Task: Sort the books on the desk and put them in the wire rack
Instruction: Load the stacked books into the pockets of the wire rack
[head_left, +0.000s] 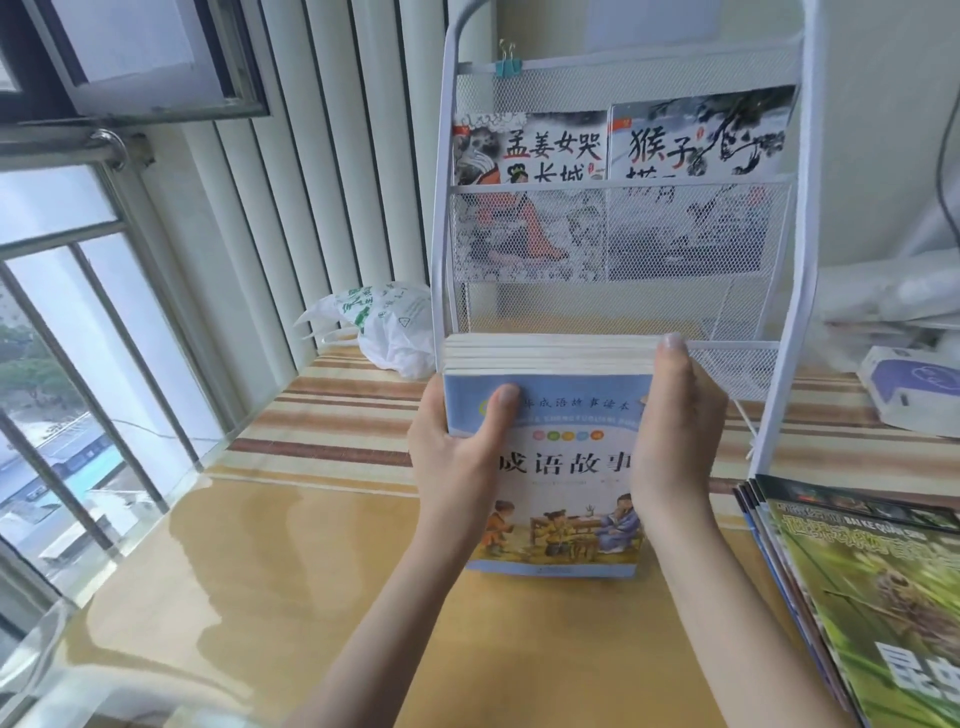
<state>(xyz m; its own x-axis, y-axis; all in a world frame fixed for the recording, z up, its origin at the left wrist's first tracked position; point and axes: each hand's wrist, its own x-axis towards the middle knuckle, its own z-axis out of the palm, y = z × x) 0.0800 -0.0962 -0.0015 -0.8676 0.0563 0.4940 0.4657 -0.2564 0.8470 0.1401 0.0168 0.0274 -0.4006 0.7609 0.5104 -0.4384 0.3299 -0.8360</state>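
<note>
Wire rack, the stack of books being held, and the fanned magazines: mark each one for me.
wire rack (701, 234), head view, on the mesh front of its upper pocket.
stack of books (563, 462), head view, on the blue front cover's title.
fanned magazines (872, 582), head view, on the top green cover.

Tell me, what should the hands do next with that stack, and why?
Probably lift the stack of books, gripped by left hand and right hand, into the wire rack's lower pocket, which looks free; the upper already holds two.

Both forearms are bare, no sleeves, rings or watch; short plain nails on thumbs.
</note>
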